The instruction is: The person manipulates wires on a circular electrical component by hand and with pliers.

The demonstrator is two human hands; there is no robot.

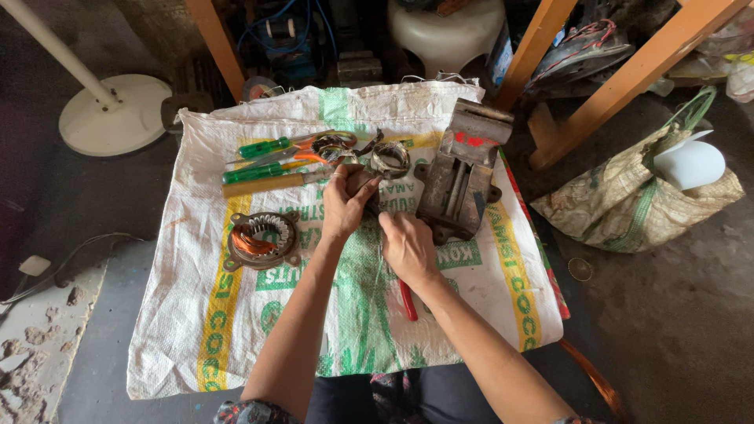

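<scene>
My left hand (pixel 345 206) grips a small dark metal part (pixel 363 182) above the middle of a white woven sack (pixel 196 314) spread on the floor. My right hand (pixel 407 245) is closed beside it, fingers pinched at the same part; thin wire seems to run between them. A red-handled tool (pixel 408 299) lies under my right wrist. A round motor stator with copper windings (pixel 262 239) sits left of my left hand. A grey metal vise (pixel 462 177) lies just right of my hands.
Green-handled screwdrivers (pixel 263 148), orange-handled scissors (pixel 323 147), a wooden-handled tool (pixel 263 184) and a metal ring (pixel 390 158) lie at the sack's far side. A white fan base (pixel 110 116) stands far left. Wooden legs (pixel 628 82) and a woven bag (pixel 636 200) are at right.
</scene>
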